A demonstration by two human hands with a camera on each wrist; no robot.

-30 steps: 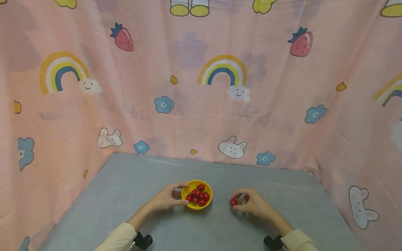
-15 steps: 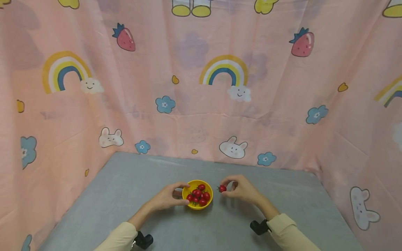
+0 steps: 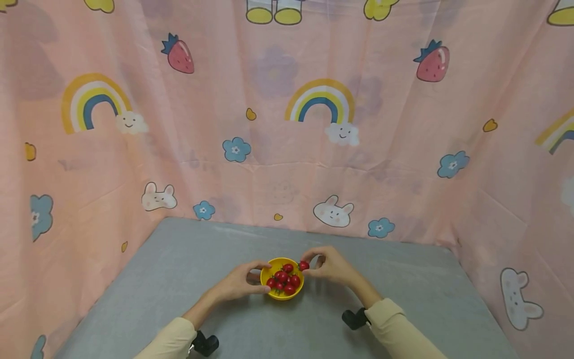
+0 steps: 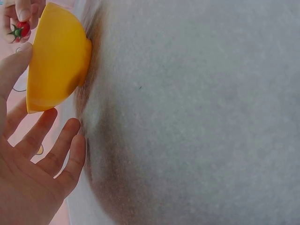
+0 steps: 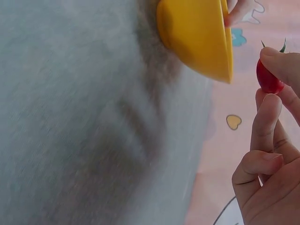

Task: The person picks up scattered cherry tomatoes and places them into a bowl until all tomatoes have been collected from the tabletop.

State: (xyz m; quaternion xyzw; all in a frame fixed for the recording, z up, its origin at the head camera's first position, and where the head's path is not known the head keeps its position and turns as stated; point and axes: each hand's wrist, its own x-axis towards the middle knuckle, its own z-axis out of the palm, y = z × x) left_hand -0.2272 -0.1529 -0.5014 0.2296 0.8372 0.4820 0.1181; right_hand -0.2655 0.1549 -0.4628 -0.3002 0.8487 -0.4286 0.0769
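Observation:
A yellow bowl (image 3: 281, 296) stands on the grey table, holding several red cherry tomatoes (image 3: 281, 277). My left hand (image 3: 235, 282) grips the bowl from its left side, thumb and fingertips at the rim; the left wrist view shows the remaining fingers spread beside the bowl's outer wall (image 4: 58, 56). Between thumb and fingertips, my right hand (image 3: 333, 265) pinches one cherry tomato (image 5: 268, 78) with a green stem. In the head view that tomato overlaps the bowl's right rim; the right wrist view shows it beyond the rim level, green end pointing away from the palm.
The grey tabletop (image 3: 215, 329) extends all around the bowl. A pink patterned curtain (image 3: 269, 189) encloses the table at the back and both sides. Black wrist mounts (image 3: 354, 319) sit by the cream sleeves (image 3: 399, 324).
My right hand has carried the cherry tomato leftward and farther from me, from right of the bowl to its right rim. The left hand and the bowl stay in place.

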